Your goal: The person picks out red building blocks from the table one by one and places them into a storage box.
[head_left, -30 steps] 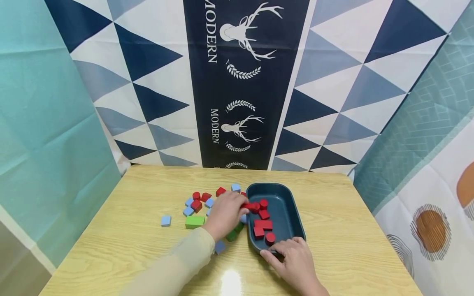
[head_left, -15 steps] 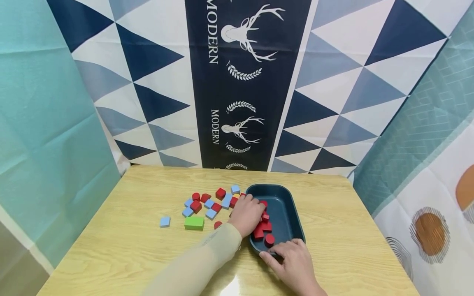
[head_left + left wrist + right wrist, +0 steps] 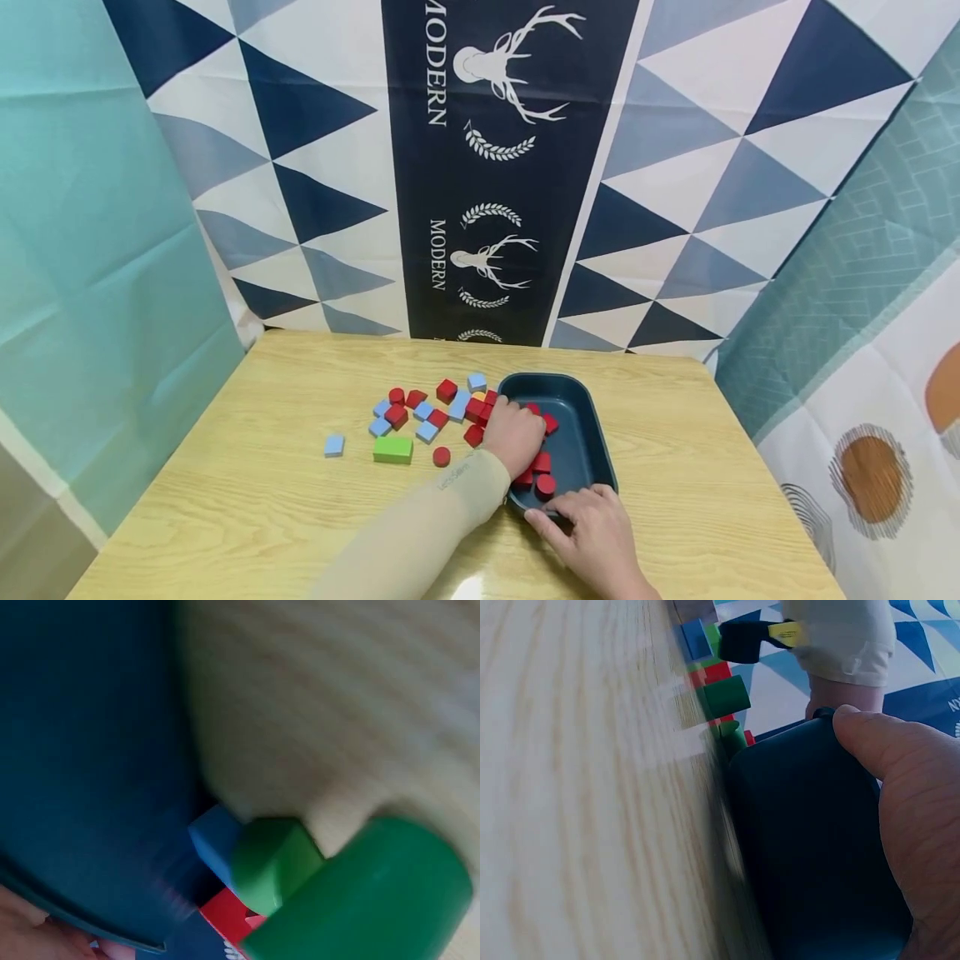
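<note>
My left hand point(image 3: 516, 437) reaches over the left rim of a dark blue tray point(image 3: 581, 417), back uppermost. Its fingertips are hidden in the head view, so what they hold cannot be seen. Red wooden blocks lie in the tray, among them a red cylinder point(image 3: 545, 487) near the front and a red block point(image 3: 550, 423) beyond my hand. At the tray's near end, my right hand point(image 3: 592, 529) grips the rim, with its thumb point(image 3: 877, 739) along the outside. Beneath my left wrist, a green cylinder point(image 3: 367, 892) and a green block point(image 3: 274, 862) lie beside the tray.
Loose blocks spread over the wooden table left of the tray: red ones point(image 3: 447, 391), light blue ones point(image 3: 427, 432), a long light green block point(image 3: 393, 451) and a separate red cylinder point(image 3: 442, 457). One light blue block point(image 3: 334, 446) lies farthest left. A patterned cloth stands behind the table.
My left hand has moved right from the loose blocks, carrying something red, to over the tray's left side. A red block now shows farther right inside. My right hand stays at the near rim.
</note>
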`<action>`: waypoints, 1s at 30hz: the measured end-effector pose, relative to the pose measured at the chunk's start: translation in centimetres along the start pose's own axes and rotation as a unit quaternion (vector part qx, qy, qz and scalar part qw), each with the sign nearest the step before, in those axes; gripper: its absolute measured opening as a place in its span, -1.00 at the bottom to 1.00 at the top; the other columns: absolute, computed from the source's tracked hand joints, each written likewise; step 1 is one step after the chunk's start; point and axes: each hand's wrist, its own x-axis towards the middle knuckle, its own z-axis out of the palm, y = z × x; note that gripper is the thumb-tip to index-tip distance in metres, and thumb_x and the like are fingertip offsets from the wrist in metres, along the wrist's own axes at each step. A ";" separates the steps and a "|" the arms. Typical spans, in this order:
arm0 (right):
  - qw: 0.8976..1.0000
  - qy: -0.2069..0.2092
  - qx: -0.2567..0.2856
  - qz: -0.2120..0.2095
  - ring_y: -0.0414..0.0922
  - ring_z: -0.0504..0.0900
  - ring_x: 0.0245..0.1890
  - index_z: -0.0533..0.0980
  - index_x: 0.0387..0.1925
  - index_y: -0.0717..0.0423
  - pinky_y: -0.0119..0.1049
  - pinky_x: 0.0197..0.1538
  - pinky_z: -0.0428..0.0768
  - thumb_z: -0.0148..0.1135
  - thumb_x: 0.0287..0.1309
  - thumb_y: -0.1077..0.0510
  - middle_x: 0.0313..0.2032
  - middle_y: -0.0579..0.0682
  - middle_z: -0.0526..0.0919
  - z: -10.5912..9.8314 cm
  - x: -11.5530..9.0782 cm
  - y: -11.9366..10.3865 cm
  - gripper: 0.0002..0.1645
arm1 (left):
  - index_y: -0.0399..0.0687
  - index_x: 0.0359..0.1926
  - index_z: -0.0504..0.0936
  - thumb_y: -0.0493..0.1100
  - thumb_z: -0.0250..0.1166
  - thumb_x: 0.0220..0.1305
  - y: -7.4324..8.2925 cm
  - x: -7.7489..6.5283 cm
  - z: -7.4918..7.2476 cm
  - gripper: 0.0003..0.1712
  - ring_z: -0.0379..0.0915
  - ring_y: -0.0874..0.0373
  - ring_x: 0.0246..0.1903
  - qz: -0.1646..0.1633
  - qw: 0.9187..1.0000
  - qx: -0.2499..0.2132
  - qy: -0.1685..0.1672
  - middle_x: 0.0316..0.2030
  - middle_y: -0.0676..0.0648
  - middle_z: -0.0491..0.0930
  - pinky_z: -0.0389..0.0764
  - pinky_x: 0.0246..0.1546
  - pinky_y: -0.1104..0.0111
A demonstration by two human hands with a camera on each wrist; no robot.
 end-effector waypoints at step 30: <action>0.999 -0.028 -0.003 0.032 -0.46 0.65 -0.42 0.72 -0.57 -0.29 -0.22 -0.11 0.53 0.63 0.02 -0.27 -0.52 -0.40 0.74 0.0 -0.1 -0.2 -0.71 | 0.09 0.00 0.75 0.00 0.25 0.60 -6.4 -5.4 0.6 -0.80 0.53 -0.06 0.25 -0.035 0.973 -0.188 0.128 0.25 -0.13 0.63 0.61 0.33 0.07</action>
